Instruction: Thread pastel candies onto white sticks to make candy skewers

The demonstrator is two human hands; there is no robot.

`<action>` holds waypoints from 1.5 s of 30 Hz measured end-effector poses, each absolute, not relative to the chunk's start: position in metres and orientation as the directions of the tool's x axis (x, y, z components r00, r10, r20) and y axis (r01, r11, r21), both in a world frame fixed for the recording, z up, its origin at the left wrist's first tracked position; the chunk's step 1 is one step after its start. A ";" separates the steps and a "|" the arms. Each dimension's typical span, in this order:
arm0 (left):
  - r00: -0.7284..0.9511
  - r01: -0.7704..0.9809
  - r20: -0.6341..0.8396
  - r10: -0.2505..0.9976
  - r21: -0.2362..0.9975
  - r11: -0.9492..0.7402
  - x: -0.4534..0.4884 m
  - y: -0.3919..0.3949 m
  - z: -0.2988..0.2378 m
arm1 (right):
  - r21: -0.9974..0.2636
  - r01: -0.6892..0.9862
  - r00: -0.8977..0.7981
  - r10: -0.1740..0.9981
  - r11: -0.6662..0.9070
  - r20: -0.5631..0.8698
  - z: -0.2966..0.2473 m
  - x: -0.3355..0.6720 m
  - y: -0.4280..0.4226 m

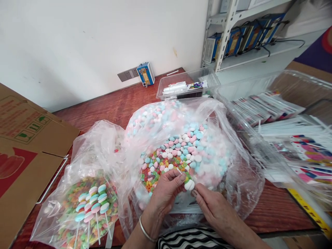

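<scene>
My left hand (167, 190), with a bangle on its wrist, pinches a candy skewer (189, 185) near its thin white stick end. White button-shaped candies and green gummy rings sit together on it. My right hand (212, 204) is closed at the skewer's other end, its thumb and forefinger against the white candies; its fingertips are partly hidden. Below the hands lies an opened clear bag of pink, blue and white candies (185, 141). Colourful gummy rings (149, 183) are heaped at its near left side.
Several assembled candy skewers (94, 204) rest on a bag of gummy rings (67, 224) at left. A cardboard box (31, 152) stands beyond it. Clear plastic bins (243, 138) with packets and white sticks line the right. A blue device (145, 74) is by the wall socket.
</scene>
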State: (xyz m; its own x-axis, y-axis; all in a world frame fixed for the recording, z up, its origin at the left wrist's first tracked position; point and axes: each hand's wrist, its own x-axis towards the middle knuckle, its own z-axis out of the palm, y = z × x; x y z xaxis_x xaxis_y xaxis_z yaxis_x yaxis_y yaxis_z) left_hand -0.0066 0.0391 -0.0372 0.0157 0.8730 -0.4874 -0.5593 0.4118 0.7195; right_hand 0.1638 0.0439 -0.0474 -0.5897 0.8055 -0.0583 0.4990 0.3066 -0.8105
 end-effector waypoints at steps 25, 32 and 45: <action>0.077 0.973 0.213 0.974 0.199 -0.121 -0.057 0.141 -0.044 | -0.962 0.267 -0.396 0.903 -0.064 -0.170 -0.040 0.167 0.061; -0.251 0.636 0.206 0.946 0.771 0.001 -0.054 0.119 -0.032 | -0.957 0.291 -0.422 0.898 0.006 -0.123 -0.036 0.167 0.065; -0.239 -0.034 -0.117 0.964 0.993 0.112 -0.004 0.071 -0.033 | -0.867 0.481 -0.212 0.977 0.130 0.028 -0.038 0.138 0.081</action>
